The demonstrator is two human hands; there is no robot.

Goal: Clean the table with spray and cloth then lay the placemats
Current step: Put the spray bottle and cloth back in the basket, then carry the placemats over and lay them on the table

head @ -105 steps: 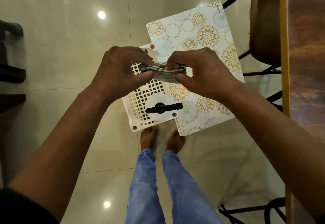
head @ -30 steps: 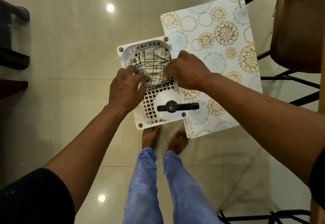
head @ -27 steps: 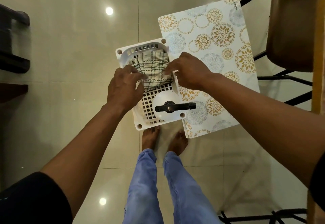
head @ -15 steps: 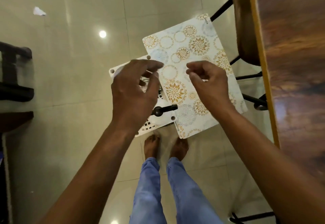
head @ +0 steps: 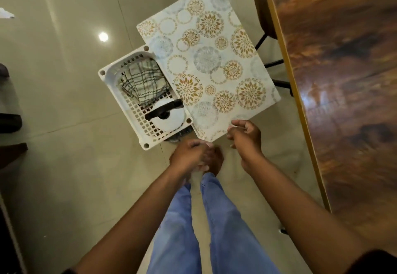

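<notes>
Both hands have withdrawn from the basket [head: 111,76]. The left hand [head: 189,155], blurred, appears loosely curled, empty; right hand [head: 246,138] fingers apart. Checked cloth [head: 145,82] lies in the basket beside the spray bottle [head: 169,114], nozzle toward the placemat [head: 206,58], whose long axis runs away from the person.

Glossy beige tiled floor [head: 64,166]. On it, centre: a white perforated basket [head: 120,99]; touching its right side, a placemat [head: 206,63] patterned with gold and grey medallions, reaching far-right toward the wooden table [head: 343,80]. Far left, a white scrap [head: 6,13].
</notes>
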